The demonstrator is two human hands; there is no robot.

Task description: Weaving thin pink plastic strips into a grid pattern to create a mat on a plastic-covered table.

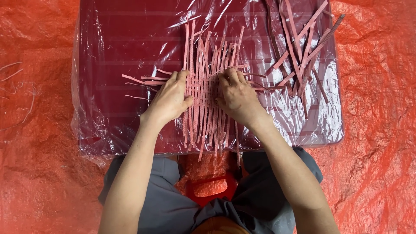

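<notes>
A partly woven mat of thin pink strips (207,93) lies on a dark red table wrapped in clear plastic (112,52). My left hand (170,99) presses flat on the mat's left edge, fingers on the crosswise strips. On the mat's right side rests my right hand (236,96), its fingertips pinching strips near the top of the woven patch. Long loose strip ends stick out above and below the weave and to the left.
A pile of loose pink strips (303,56) lies at the table's right rear. An orange-red tarp (377,130) covers the floor all around. A red plastic stool (212,186) shows between my knees. Thin stray fibres (17,86) lie on the tarp at far left.
</notes>
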